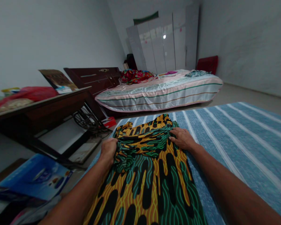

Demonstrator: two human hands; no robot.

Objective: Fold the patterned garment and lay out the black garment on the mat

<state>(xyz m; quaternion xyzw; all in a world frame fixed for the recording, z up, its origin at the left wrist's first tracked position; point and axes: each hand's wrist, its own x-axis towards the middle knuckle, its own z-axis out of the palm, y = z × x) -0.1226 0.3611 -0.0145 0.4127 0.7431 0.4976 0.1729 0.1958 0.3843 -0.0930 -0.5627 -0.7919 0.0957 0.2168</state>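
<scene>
A garment (142,181) in a black, orange-yellow and green wavy print lies spread over a blue striped bedspread (224,137), running from below my view up to the middle. Its far part is bunched into folds; the exact kind of garment I cannot tell. At the left edge of the folds my left hand (108,151) is closed on the cloth. Opposite it, my right hand (181,137) grips the right edge of the bunched part between thumb and fingers. Some fingertips of both hands are hidden by the folds.
Beyond stands a bed (159,97) with a striped pale sheet and a red floral bundle (135,76). On the left are a sewing-machine table (42,106) with a wheel beneath and a blue box (39,176). A wardrobe (159,43) closes off the back.
</scene>
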